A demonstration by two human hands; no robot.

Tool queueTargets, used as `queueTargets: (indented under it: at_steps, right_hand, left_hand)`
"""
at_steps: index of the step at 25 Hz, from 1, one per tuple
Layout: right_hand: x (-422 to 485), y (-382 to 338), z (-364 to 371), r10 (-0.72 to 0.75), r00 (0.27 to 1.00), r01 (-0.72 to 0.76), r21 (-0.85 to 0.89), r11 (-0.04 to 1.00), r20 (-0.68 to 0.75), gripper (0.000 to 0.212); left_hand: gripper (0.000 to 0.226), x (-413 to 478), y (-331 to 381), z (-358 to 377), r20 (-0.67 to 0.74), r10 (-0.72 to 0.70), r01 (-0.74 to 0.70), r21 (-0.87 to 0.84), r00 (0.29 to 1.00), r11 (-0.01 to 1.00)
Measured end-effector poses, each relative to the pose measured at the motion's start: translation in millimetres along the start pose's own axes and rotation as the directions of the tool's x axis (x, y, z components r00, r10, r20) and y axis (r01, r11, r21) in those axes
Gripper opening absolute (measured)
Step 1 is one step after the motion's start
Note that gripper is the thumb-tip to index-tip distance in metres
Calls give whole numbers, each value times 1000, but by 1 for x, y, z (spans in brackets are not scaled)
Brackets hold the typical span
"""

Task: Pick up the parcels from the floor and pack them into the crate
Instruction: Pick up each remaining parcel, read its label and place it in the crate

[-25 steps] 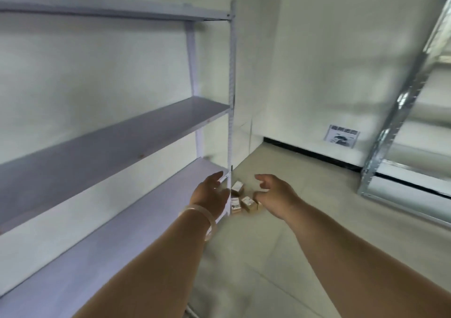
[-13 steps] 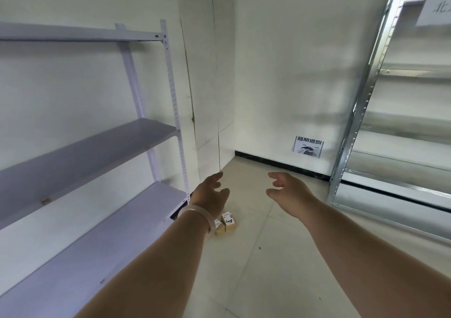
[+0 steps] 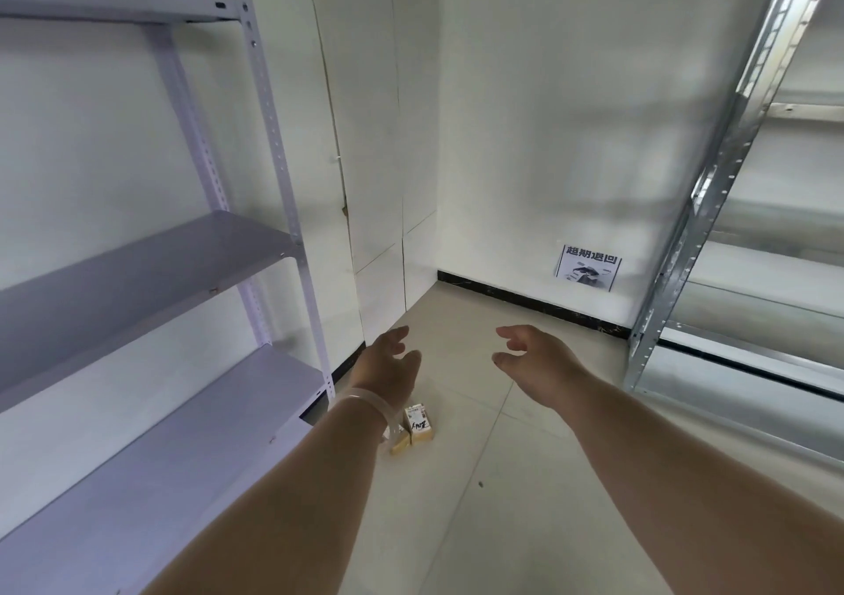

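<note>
Both hands out ahead; parcels on the floor by the shelving foot.
Small cardboard parcels (image 3: 419, 426) lie touching one another on the tiled floor (image 3: 502, 494), near the foot of the white shelving (image 3: 137, 274), partly hidden by the left wrist. Left hand (image 3: 387, 361) and right hand (image 3: 535, 357) reach forward above them, apart, palms turned inward, fingers loosely spread, holding nothing. Metal rack (image 3: 712, 210) stands at right.
</note>
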State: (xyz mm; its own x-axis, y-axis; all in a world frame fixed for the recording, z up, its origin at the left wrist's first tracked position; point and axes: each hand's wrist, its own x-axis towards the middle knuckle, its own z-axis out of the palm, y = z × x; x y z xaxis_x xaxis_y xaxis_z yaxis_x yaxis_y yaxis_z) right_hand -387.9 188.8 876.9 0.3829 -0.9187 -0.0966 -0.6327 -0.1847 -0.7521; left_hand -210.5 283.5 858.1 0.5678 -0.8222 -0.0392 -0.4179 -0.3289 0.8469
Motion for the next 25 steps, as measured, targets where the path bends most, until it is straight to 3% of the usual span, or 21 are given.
queueTargets:
  at_steps: [7,14,21,25]
  right_hand:
    - [158,-21,35,-14,998,18,-57,998,64,45]
    - [292,17,36,107,988,-104,-33,994,114,43]
    - [487,44,51,94,941,-104,14,994,325,42]
    - [581,64,81,63,914,-54,-34,998,402,41]
  left_hand:
    - [44,165,-13,9,47,-77,77,5,996,997]
    - [46,288,-19,67,73,-229,236,-98,971,967]
    - [45,424,-36,126,-64,-383,376,-101,922,921]
    - [44,487,-66,154,-51,-437,431,-105,898,896]
